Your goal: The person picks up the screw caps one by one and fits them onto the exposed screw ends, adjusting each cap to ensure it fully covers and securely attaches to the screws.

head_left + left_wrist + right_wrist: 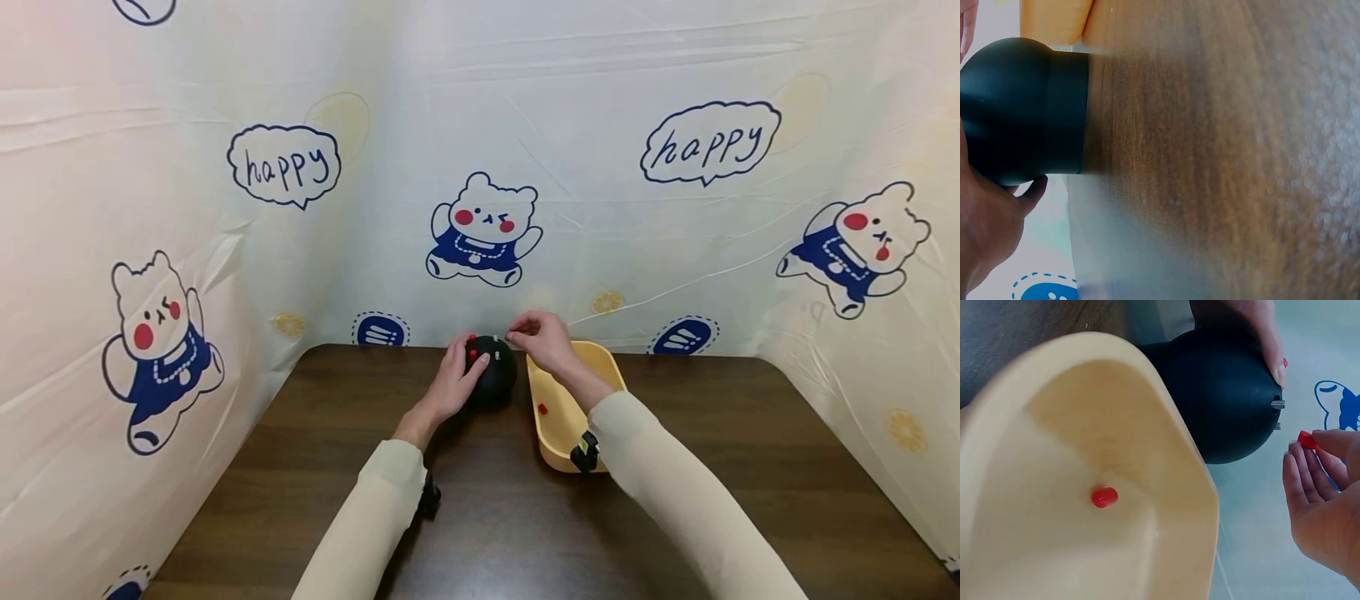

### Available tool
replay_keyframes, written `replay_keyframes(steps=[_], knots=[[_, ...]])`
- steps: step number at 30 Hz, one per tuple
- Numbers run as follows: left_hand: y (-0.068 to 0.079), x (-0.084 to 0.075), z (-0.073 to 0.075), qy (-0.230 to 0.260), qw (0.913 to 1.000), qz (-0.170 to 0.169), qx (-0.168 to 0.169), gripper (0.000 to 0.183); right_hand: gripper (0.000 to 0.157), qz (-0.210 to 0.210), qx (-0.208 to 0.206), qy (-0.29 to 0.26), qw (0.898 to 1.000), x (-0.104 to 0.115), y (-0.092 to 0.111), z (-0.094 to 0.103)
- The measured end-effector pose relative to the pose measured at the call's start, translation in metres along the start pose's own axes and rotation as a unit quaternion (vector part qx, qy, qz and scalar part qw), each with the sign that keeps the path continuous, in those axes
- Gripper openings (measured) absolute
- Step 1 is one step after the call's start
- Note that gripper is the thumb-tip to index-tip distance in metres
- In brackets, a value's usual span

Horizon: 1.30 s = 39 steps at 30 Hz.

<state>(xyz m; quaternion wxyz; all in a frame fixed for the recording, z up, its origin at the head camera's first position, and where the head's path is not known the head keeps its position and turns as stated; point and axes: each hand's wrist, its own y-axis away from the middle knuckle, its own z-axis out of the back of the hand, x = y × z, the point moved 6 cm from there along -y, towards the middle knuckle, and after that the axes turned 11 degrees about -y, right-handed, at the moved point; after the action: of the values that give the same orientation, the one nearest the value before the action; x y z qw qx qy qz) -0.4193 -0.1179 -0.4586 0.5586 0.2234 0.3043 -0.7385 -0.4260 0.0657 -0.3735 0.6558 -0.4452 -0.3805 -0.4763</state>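
Note:
A black dome-shaped object (492, 388) with a cylindrical base stands on the table. My left hand (450, 383) grips its left side, thumb toward the top. Bare threaded metal posts (1278, 404) stick out of the dome, and red caps (473, 353) show near the left thumb. Just right of the dome top, my right hand (546, 343) pinches a small red cap (1306, 439) between thumb and fingertips, apart from the posts. One more red cap (1104, 497) lies inside the yellow tray (558, 459). The left fingers on the dome's far side are partly hidden.
The tray stands close to the dome's right, under my right forearm. Dark wooden table (315, 467) extends in front and to both sides. A white printed curtain (480, 125) hangs right behind the table's back edge.

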Motion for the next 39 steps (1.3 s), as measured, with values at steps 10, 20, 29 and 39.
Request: replay_keyframes(steps=[10, 20, 29, 39], knots=[[-0.002, 0.001, -0.001, -0.003, 1.0, -0.003, -0.004, 0.079, 0.009, 0.021, -0.007, 0.024, 0.999, 0.001, -0.011, -0.01], [0.001, -0.001, 0.001, -0.003, 1.0, -0.002, -0.004, 0.08, 0.011, 0.027, -0.007, 0.044, 0.999, -0.001, -0.016, -0.018], [-0.001, -0.004, 0.002, -0.002, 0.9999, -0.008, -0.008, 0.079, 0.009, 0.034, -0.002, 0.058, 0.998, -0.002, -0.021, -0.023], [0.0, -0.003, 0.002, -0.002, 0.9999, -0.011, -0.009, 0.077, 0.009, 0.044, -0.003, 0.069, 0.997, -0.003, -0.019, -0.023]])
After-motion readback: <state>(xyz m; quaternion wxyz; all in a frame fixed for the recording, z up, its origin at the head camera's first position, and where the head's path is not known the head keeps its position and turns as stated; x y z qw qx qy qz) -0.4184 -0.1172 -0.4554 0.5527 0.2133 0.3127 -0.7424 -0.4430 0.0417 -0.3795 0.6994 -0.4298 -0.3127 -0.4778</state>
